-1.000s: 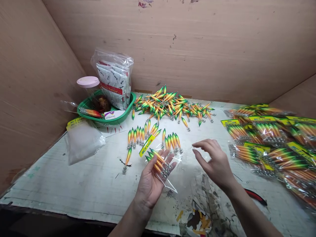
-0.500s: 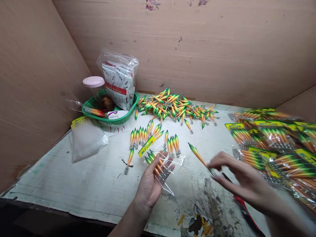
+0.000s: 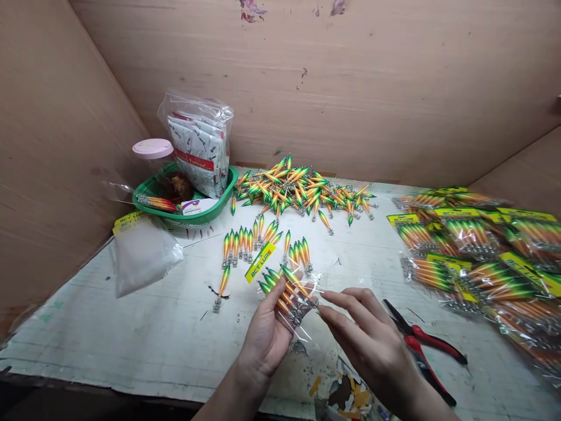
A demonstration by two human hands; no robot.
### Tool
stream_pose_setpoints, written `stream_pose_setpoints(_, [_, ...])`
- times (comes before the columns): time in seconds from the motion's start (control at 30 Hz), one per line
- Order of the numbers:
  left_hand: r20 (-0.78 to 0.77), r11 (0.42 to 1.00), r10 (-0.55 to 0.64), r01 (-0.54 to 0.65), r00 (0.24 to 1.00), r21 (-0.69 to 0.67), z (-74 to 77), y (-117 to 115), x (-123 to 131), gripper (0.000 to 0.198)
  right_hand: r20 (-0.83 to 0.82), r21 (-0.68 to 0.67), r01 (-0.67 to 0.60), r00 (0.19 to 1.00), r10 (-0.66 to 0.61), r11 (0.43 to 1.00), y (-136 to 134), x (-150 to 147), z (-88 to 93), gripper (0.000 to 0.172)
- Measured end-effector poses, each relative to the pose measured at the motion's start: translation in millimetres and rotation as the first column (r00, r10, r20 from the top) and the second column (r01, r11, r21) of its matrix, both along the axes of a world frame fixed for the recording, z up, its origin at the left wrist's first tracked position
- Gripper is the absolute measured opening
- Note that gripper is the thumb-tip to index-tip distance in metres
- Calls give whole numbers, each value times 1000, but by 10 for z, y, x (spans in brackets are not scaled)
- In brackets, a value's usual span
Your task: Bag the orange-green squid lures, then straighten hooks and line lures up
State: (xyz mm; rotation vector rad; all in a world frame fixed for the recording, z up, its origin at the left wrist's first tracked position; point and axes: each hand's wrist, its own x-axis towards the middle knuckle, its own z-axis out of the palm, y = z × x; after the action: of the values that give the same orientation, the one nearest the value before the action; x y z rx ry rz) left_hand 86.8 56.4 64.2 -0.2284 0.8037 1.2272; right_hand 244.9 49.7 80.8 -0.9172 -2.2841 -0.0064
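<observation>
In my left hand (image 3: 265, 339) lies a clear plastic bag (image 3: 304, 327) with a yellow "BCT LURE" header (image 3: 260, 263), my thumb pressing on several green-and-orange squid jigs inside it. My right hand (image 3: 366, 324) pinches the hooked end of one more squid jig (image 3: 295, 280), whose green tip points up and left over the bag. Whether that jig is inside the bag or on top of it, I cannot tell. Beyond the bag, loose jigs (image 3: 236, 245) lie in short rows, and a single jig (image 3: 222, 287) sits to the left.
A heap of jigs (image 3: 298, 187) lies against the back wall. Filled lure packs (image 3: 473, 275) are piled at right, with red-handled pliers (image 3: 421, 342) nearer me. At left stand a green basket (image 3: 197, 219) and a stack of unfilled bags (image 3: 144, 257).
My right hand has moved left, bringing the jig from the open table to the bag in my left hand. The pliers show more fully now. The view has shifted slightly right.
</observation>
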Motion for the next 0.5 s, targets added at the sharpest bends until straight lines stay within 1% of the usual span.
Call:
stream_pose_setpoints(0.13, [-8, 1000, 23, -23, 1000, -5, 14, -10, -5, 23, -80, -4, 59, 995, -59, 998, -11, -2, -36, 25])
stream_pose_setpoints(0.23, [-7, 1000, 23, -23, 1000, 2, 14, -14, -7, 22, -121, -18, 71, 990, -73, 997, 13, -20, -26, 25])
stream_pose_setpoints(0.33, [-5, 999, 26, -26, 1000, 30, 5, -22, -8, 20, -112, -8, 72, 991, -72, 997, 35, -45, -6, 23])
stream_pose_setpoints(0.5, [-27, 999, 34, -35, 999, -23, -14, -34, 9, 20, -101, 39, 61, 993, -56, 997, 10, -97, 5, 22])
